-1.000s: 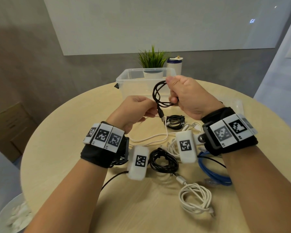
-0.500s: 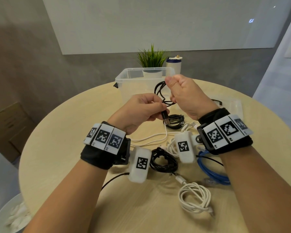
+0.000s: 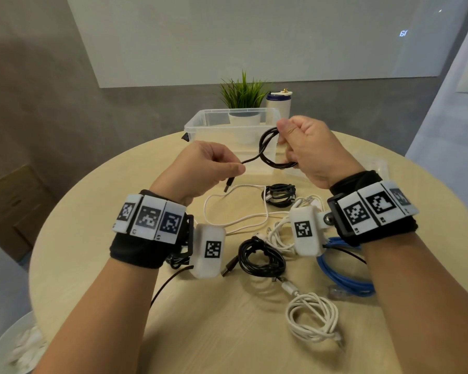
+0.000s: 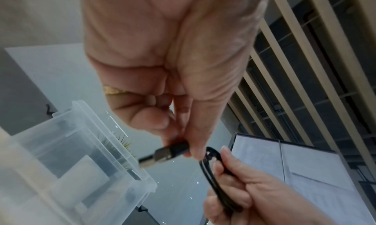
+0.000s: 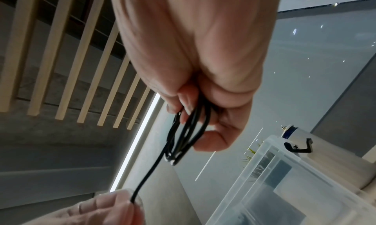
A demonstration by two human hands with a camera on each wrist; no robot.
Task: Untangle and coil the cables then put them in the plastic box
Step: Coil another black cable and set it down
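Note:
Above the table my right hand (image 3: 303,147) grips a small coil of black cable (image 3: 268,149), its loops wrapped between thumb and fingers (image 5: 213,141). A short free tail runs left to my left hand (image 3: 214,168), which pinches it just behind the USB plug (image 3: 229,183); the plug (image 4: 162,154) points down. The clear plastic box (image 3: 200,125) stands open right behind both hands. On the table lie two black coils (image 3: 262,259) (image 3: 280,195), a loose white cable (image 3: 235,209), a white coil (image 3: 312,319) and a blue cable (image 3: 343,279).
A potted plant (image 3: 243,95) and a white-and-blue bottle (image 3: 278,103) stand behind the box. The box lid (image 3: 376,166) lies at the right of the round wooden table (image 3: 92,217). A white stool (image 3: 14,346) sits below the table's left edge.
My hands have drawn apart: the left moved left and down with the plug end, pulling the tail straight, while the right lifted the coil slightly toward the box.

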